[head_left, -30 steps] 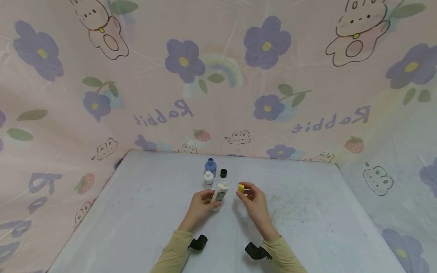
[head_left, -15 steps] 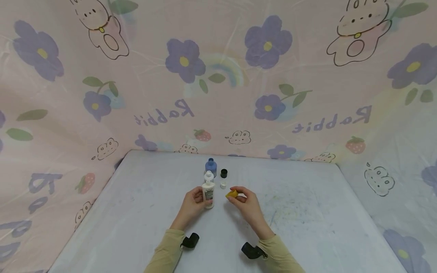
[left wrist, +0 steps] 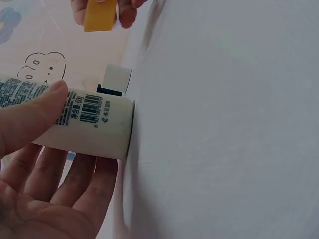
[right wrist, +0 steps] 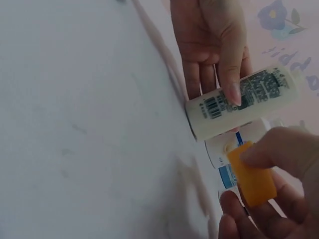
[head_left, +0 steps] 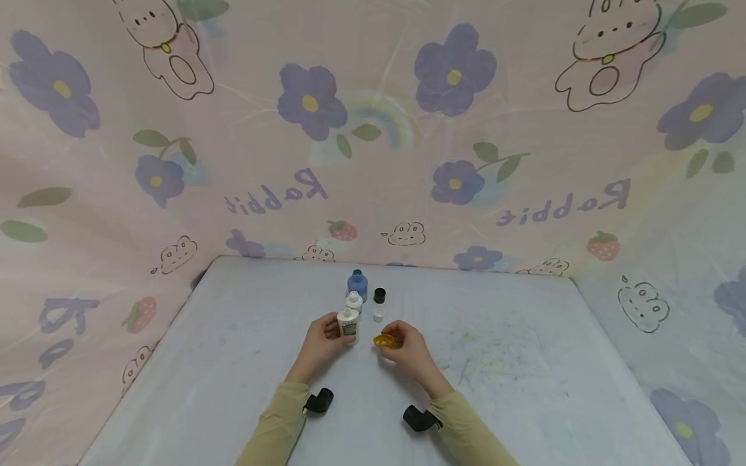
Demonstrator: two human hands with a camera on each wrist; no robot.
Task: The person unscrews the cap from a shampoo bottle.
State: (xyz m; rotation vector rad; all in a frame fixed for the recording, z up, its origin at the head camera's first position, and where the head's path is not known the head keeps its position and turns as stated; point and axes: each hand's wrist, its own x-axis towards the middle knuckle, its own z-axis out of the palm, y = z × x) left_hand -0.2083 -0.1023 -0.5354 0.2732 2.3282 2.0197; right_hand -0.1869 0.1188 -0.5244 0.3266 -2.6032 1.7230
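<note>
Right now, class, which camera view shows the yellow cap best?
The right wrist view: the yellow cap is large and near, pinched in the right hand. The left wrist view shows it cut off at the top edge. The head view shows only a tiny yellow spot.

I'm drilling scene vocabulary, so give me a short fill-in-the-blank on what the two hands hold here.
The left hand grips a white plastic bottle standing on the ____ table.
The right hand pinches a small ____ cap.
Behind the white bottle stands a round ____ bottle.

Missing words: white; yellow; blue
</note>
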